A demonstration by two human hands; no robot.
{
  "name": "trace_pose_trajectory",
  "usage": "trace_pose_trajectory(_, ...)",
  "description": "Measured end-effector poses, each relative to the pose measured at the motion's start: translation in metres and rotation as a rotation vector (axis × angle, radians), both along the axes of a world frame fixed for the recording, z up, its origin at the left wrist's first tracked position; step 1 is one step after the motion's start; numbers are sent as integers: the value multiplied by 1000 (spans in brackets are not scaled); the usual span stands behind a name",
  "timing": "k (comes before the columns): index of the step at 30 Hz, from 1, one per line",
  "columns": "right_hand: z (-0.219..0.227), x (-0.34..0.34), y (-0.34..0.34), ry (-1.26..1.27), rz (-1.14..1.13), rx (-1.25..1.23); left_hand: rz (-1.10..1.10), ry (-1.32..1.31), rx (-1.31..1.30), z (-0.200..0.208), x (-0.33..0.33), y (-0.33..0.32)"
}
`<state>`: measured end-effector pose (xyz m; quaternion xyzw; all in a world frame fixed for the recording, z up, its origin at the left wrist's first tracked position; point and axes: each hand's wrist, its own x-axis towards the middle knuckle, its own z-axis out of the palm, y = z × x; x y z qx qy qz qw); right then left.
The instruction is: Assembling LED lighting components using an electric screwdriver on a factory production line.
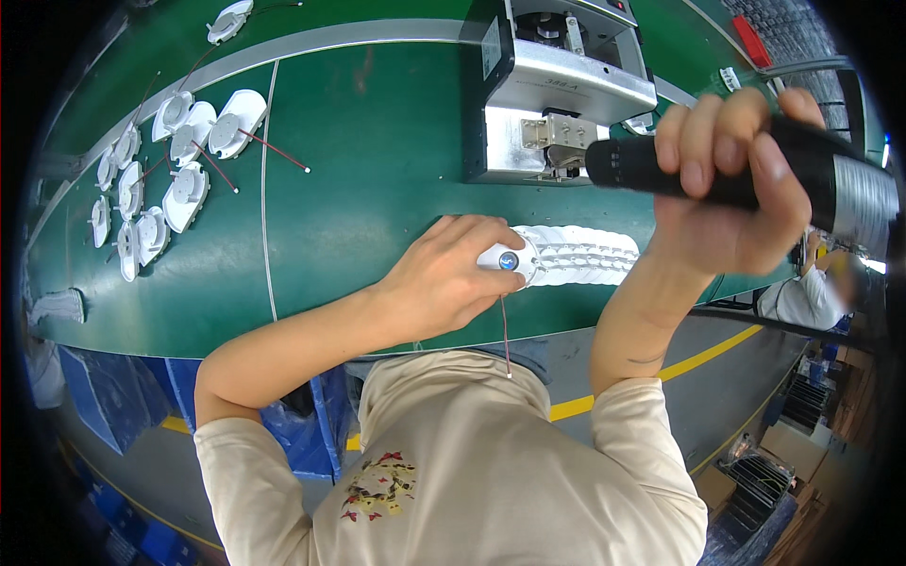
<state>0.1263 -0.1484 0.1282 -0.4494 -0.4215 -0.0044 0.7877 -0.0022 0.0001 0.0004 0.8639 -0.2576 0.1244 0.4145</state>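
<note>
My right hand point(722, 179) is wrapped around a black electric screwdriver point(628, 162), raised at the right. Its nose reaches the silver front of a box-shaped machine point(566, 85), which looks like a screw feeder; the bit tip cannot be made out clearly. My left hand point(453, 269) lies on the green bench with fingers and thumb closed around a white plastic part point(522, 250) with a blue round centre. From under that hand a thin dark red wire point(506, 330) hangs over the bench edge. Just right of the part, a row of overlapping white plastic parts point(590, 255) stretches along the bench.
Several white parts with wires point(189, 137) are spread on the left of the green bench point(368, 141). A cable point(269, 189) crosses the bench. Blue bins point(113, 396) stand below at the left. Another person point(812, 292) sits at the far right, near cartons point(793, 448).
</note>
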Motion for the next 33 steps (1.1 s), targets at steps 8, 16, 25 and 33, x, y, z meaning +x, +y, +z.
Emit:
trace_pose_trajectory(8,-4,8,13,81,-110,-182,-1,-16,-20,-2,-1,0)
trace_pose_trajectory(16,-21,-56,-12,196,-19,-118,11,-6,-15,-2,-1,1)
trace_pose_trajectory(25,-37,-78,-17,153,-69,-227,16,-27,-36,-3,-1,-2)
trace_pose_trajectory(33,-36,-73,-19,195,82,-279,-1,106,-2,7,-4,5)
